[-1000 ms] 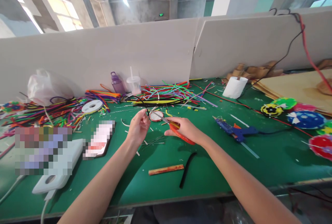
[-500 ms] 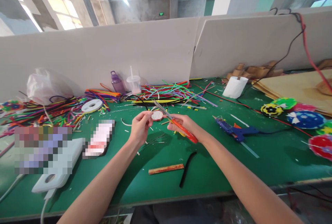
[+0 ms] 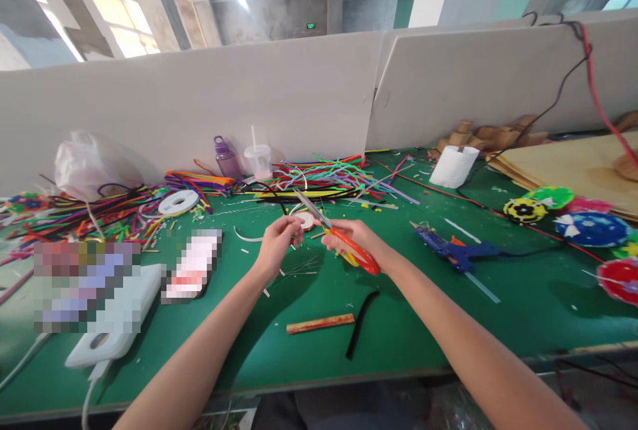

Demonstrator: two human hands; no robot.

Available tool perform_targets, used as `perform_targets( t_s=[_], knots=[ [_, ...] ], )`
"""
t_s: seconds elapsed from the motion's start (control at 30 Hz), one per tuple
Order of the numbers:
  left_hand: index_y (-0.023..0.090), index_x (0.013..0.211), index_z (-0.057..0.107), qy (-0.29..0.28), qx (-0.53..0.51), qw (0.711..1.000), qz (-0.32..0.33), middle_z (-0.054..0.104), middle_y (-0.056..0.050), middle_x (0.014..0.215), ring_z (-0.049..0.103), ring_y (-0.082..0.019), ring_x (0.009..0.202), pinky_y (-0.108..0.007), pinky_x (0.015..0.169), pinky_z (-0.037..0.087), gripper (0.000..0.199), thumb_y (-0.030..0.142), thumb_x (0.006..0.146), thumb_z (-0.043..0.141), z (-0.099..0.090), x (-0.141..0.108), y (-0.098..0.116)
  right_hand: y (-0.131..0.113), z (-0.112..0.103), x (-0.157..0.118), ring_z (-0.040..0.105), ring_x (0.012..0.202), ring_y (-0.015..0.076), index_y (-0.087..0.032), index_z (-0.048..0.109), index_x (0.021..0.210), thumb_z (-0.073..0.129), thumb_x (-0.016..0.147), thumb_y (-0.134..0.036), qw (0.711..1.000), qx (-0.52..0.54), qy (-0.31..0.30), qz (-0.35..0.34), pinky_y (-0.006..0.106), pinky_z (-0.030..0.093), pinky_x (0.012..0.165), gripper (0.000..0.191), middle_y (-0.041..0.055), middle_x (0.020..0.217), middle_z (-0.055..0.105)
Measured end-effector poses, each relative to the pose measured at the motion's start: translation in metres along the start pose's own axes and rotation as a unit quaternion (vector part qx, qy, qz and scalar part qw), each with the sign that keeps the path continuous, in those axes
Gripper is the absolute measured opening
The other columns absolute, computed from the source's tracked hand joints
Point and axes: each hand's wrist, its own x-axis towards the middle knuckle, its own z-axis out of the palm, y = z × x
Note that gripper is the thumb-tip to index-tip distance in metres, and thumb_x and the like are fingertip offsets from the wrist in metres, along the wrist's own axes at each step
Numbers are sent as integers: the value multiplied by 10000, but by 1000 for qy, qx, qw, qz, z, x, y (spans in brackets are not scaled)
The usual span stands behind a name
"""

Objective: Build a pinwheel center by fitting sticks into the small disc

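My right hand (image 3: pixel 356 237) holds scissors (image 3: pixel 351 252) with orange-red handles, their metal blades pointing up and to the left. The fingers of my left hand (image 3: pixel 280 242) are pinched together just left of the blades. A thin black pipe cleaner (image 3: pixel 279 199) rises from these fingertips, its lower end hidden by them. Behind the hands lies a small round white piece with a red rim (image 3: pixel 304 219), partly covered by the left fingers and blades. Fine loose wires (image 3: pixel 299 268) are scattered on the green table below my hands.
A brown stick (image 3: pixel 320 323) and a black curved strip (image 3: pixel 362 325) lie in front. On the right are a blue glue gun (image 3: pixel 451 250) and flower pieces (image 3: pixel 591 227). Pipe cleaners (image 3: pixel 323 174), a purple bottle (image 3: pixel 227 159) and a cup (image 3: pixel 258 161) stand behind; a phone (image 3: pixel 192 267) lies left.
My left hand has shifted slightly right and down, its fingers now overlapping the round piece. The scissors stay almost where they were.
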Motion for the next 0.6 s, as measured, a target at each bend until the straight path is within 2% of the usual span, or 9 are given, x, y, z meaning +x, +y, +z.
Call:
perform_targets(
  t_s=[0.07, 0.17, 0.27, 0.37, 0.47, 0.6],
  knots=[
    [139, 796, 649, -58, 11, 998, -30, 648, -37, 714, 607, -132, 632, -225, 551, 462, 215, 319, 689, 696, 5, -3, -2, 0, 1, 1, 435, 542, 95, -147, 606, 1206, 709, 669, -469, 999, 45, 21, -2, 231, 366, 505, 635, 4, 664, 543],
    [124, 828, 636, -152, 5, 984, -91, 684, -106, 859, 665, -196, 803, -286, 669, 522, 284, 377, 713, 697, 15, -12, -3, 0, 3, 3, 456, 569, 103, -156, 567, 1250, 663, 719, -468, 992, 107, 52, -40, 241, 398, 539, 623, 5, 688, 542],
    [132, 829, 593, -194, 15, 974, -116, 673, -96, 860, 679, -212, 813, -303, 668, 540, 304, 384, 709, 714, 23, -19, -4, 0, 6, 4, 460, 607, 108, -187, 545, 1273, 641, 746, -456, 988, 107, 91, -69, 242, 412, 561, 600, 4, 736, 541],
    [142, 852, 575, -206, 44, 973, -92, 653, -67, 812, 674, -195, 746, -253, 557, 521, 309, 361, 696, 728, 27, -21, -8, 0, 12, 5, 456, 616, 110, -207, 535, 1280, 655, 731, -455, 985, 117, 105, -75, 238, 412, 551, 614, -3, 749, 533],
    [148, 837, 592, -196, 107, 974, -47, 632, -33, 710, 617, -138, 586, -191, 425, 413, 272, 358, 708, 706, 27, -19, -14, 0, 18, 5, 431, 562, 99, -218, 511, 1302, 654, 725, -472, 982, 152, 86, -68, 232, 389, 489, 646, -11, 734, 510],
    [158, 738, 619, -161, 228, 960, 32, 626, -9, 636, 551, -101, 496, -210, 474, 404, 185, 339, 757, 646, 25, -19, -19, 1, 19, 6, 431, 563, 97, -199, 510, 1308, 647, 739, -478, 981, 146, 98, -77, 226, 380, 483, 648, 1, 743, 521]
  ],
)
